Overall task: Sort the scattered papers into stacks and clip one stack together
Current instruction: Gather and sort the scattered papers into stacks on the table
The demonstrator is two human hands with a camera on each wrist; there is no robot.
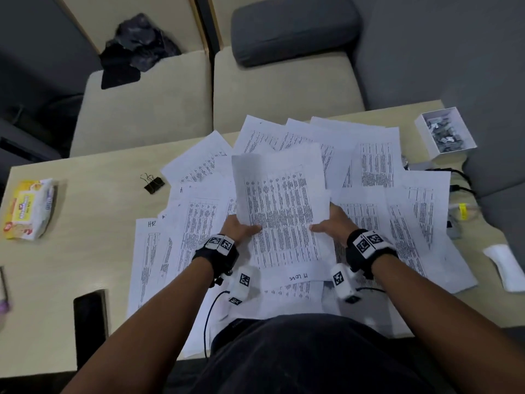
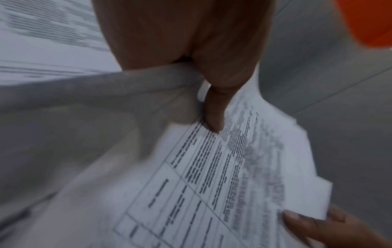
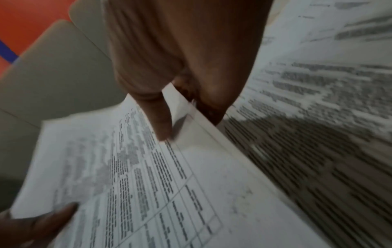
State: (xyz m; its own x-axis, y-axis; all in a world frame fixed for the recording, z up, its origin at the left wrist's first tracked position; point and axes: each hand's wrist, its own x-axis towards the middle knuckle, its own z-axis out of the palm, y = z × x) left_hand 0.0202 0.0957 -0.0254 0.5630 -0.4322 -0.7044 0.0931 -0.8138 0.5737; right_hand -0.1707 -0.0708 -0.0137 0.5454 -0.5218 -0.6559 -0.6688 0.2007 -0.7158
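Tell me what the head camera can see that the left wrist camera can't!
Only the head view shows the black binder clip on the table, the white box of clips, the phone, the yellow packet and the scattered papers.

Only the left wrist view shows, close up, the left thumb pressing the table printed on the held sheet.

Both show that sheet, gripped at its edges by the left hand and the right hand.
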